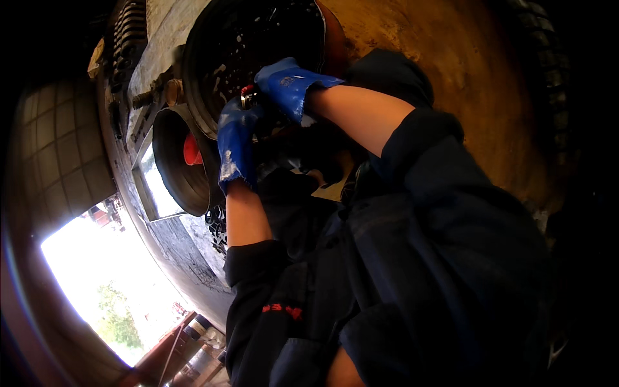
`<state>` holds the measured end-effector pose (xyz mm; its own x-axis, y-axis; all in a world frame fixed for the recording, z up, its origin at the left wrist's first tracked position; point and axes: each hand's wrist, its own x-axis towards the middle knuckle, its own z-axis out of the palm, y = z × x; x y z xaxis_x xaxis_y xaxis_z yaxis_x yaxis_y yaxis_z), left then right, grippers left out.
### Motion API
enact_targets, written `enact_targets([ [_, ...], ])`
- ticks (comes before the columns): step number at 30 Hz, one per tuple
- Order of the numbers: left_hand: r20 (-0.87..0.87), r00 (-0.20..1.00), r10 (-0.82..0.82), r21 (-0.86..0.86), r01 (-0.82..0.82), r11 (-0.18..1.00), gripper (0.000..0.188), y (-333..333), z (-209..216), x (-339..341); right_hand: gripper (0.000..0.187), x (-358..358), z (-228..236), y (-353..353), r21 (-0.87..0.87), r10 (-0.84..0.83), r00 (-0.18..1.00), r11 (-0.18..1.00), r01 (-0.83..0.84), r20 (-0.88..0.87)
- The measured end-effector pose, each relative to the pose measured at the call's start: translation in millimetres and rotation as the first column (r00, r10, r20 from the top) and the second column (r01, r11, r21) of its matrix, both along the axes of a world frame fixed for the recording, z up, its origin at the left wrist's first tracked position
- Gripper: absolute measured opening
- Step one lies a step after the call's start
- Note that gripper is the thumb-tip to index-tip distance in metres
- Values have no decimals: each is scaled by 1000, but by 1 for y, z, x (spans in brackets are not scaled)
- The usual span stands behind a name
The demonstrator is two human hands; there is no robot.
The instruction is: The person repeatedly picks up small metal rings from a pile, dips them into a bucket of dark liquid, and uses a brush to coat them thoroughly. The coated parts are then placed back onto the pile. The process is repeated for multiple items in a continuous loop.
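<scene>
Both of my hands wear blue rubber gloves and meet over the near edge of a large round tub (191, 71) of dark, foam-flecked liquid. My left hand (237, 129) is closed around a small shiny metal part with a red end (248, 97), which sticks up past the fingers. Close beside it, my right hand (284, 82) is curled with its back toward me. Its fingers bend down out of sight, so what they grip is hidden. Pale smears mark the left glove's cuff.
Left of the tub stands a dark round bucket (169, 161) with a red object (192, 149) inside. Next to it lies a light-framed panel (152, 184). Coiled springs (130, 35) are at the far left. Brown stained floor (445, 58) extends to the right, with a tyre-like tread (548, 64) beyond.
</scene>
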<state>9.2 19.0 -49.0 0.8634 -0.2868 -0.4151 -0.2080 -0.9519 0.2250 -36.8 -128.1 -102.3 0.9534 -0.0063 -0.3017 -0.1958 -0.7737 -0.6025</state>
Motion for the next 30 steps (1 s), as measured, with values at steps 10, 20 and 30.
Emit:
enact_targets([
  [10, -83, 992, 93, 234, -71, 970, 41, 3, 10, 8, 26, 14, -34, 13, 143, -139, 990, 980, 139, -4],
  [20, -55, 998, 38, 63, -35, 997, 52, 26, 13, -1, 24, 24, -62, 10, -40, 11, 965, 999, -1, 264],
  [30, 40, 997, -67, -999, 40, 5, 17, 199, -45, 56, 24, 28, -86, 14, 223, -71, 885, 974, -37, 460],
])
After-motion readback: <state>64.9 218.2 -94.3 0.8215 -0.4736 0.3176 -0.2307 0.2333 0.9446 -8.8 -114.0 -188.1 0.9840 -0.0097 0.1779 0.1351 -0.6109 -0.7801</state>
